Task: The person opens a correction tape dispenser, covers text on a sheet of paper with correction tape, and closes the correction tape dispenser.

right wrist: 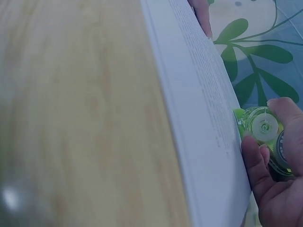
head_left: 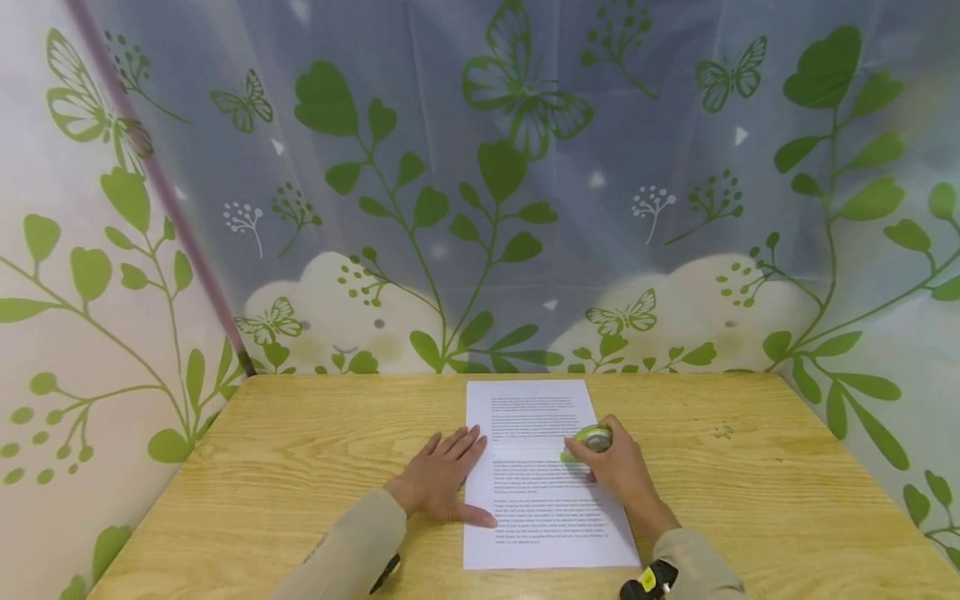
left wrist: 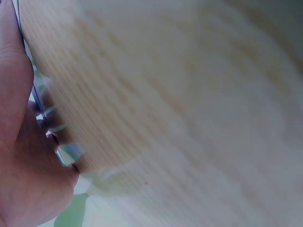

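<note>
Pinching the round, clear-green plastic tape dispenser in my right hand, I'm angling it down at the white printed paper sheet's right half; my left hand, fingers spread, is flanking its left edge, probably for steadiness.

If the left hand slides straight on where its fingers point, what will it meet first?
The left hand would probably cross the upper printed text of the white sheet, whose left edge it overlaps. The green tool in the right hand seems off that line, to the right; depth is unclear.
</note>
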Demonstrator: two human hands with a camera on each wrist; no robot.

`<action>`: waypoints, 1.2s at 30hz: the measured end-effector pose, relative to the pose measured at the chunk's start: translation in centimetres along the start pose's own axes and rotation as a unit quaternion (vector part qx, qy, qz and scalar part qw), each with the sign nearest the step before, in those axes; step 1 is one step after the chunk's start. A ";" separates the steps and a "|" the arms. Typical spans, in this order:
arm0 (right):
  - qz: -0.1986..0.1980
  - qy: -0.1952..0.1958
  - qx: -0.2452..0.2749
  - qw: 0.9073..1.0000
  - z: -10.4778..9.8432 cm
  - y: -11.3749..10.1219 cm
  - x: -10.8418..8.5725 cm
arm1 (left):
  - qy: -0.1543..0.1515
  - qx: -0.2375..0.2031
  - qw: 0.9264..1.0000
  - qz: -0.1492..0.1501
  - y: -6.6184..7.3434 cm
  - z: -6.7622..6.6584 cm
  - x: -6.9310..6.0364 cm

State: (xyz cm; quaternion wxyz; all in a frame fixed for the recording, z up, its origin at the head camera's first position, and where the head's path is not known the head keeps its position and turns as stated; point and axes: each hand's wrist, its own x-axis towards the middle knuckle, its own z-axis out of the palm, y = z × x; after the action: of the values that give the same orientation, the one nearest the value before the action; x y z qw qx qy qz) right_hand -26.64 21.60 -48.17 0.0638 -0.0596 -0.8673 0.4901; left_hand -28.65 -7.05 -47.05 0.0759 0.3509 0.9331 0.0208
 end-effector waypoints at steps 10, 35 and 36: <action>-0.004 -0.004 -0.002 1.000 -0.6 0.4 0.0 | 0.000 -0.002 1.000 -0.001 -0.1 0.0 0.1; -0.006 -0.029 -0.024 0.999 -2.5 1.4 0.9 | 0.001 -0.002 1.000 0.001 -0.1 0.1 0.0; -0.006 -0.030 -0.025 0.999 -2.5 1.4 0.9 | 0.001 0.000 1.000 0.001 -0.1 0.1 0.0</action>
State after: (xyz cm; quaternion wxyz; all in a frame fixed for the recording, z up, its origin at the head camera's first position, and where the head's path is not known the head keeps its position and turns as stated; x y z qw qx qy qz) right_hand -27.00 24.61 -48.04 0.0396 -0.0412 -0.8813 0.4691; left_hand -28.71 -7.13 -47.16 0.0746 0.3516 0.9329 0.0208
